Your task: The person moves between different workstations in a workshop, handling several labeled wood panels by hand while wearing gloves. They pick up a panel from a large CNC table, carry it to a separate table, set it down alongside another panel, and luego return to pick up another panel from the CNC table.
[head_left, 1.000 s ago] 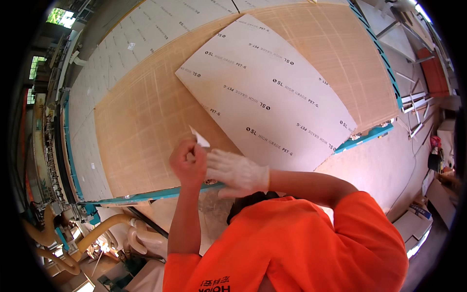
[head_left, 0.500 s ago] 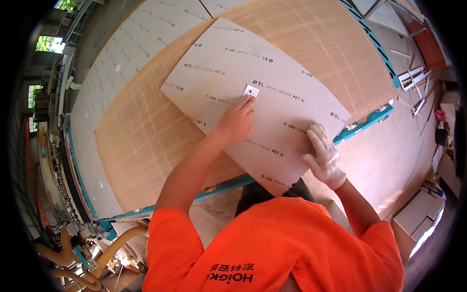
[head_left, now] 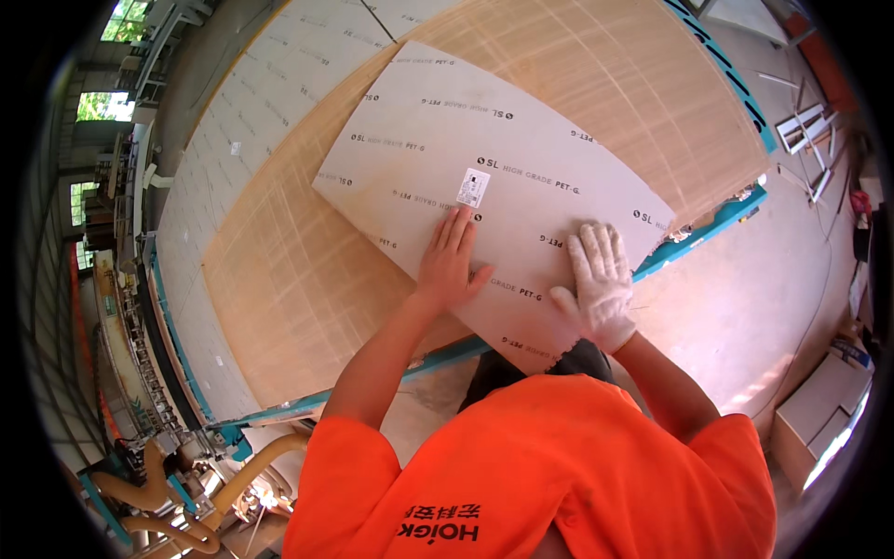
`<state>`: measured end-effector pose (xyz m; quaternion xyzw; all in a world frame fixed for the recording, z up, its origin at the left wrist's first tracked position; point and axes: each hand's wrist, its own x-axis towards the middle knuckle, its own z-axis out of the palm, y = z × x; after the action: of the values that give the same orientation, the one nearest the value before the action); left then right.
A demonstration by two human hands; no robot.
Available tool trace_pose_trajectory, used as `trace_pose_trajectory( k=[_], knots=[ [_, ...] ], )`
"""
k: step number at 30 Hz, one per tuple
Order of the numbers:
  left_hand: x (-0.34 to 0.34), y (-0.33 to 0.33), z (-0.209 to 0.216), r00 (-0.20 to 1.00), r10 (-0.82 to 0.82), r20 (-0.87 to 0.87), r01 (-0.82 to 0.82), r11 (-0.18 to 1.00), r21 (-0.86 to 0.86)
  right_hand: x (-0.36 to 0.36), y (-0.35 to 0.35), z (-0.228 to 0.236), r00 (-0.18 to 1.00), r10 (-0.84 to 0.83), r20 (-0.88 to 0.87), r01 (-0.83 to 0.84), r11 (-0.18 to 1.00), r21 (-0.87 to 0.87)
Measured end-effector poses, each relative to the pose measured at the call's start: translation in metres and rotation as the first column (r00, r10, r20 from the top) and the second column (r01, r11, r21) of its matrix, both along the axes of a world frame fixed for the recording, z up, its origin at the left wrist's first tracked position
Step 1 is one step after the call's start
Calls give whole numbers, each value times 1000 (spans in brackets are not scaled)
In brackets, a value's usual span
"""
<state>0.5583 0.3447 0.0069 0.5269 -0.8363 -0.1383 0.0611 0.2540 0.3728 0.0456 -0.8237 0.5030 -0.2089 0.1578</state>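
A light grey panel (head_left: 531, 140) covered with a printed film lies aslant on a wooden board, its near corner jutting past the edge toward my body. Near its middle a small white label (head_left: 473, 187) is stuck on, with dark printing. My bare left hand (head_left: 449, 259) rests flat on the panel just below the label, fingers stretched out. To the right, my right hand (head_left: 598, 284) in a whitish knit glove lies on the panel close to its right edge, fingers extended and thumb apart. Neither hand grips anything.
The large wooden board (head_left: 279, 252) spreads under the panel on a teal-edged machine table (head_left: 712, 224). More printed grey sheet (head_left: 251, 121) lies along the far left. Tan hoses (head_left: 251, 470) are at lower left. A cardboard box (head_left: 819, 410) and metal frames (head_left: 808, 140) stand at right.
My left hand has drawn back from the label and flattened on the panel, so the whole label shows. My right hand has shifted left and lies flatter on the panel.
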Motion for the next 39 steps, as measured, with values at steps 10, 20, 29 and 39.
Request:
trace_pose_trajectory(
  k=[10,20,29,39],
  knots=[
    [3,5,-4,998,-54,-19,52,995,-87,-86,-88,-35,976,-216,5,209,940,-269],
    [5,0,-11,995,-94,35,98,987,-131,51,106,-23,969,40,244,-47,999,26],
    [-1,0,-9,989,-146,10,145,974,-176,-129,-126,-52,943,-328,-52,283,876,-390],
    [13,3,-8,992,-129,-7,125,972,-197,-71,-91,-18,992,-126,1,118,925,-360]
  ],
)
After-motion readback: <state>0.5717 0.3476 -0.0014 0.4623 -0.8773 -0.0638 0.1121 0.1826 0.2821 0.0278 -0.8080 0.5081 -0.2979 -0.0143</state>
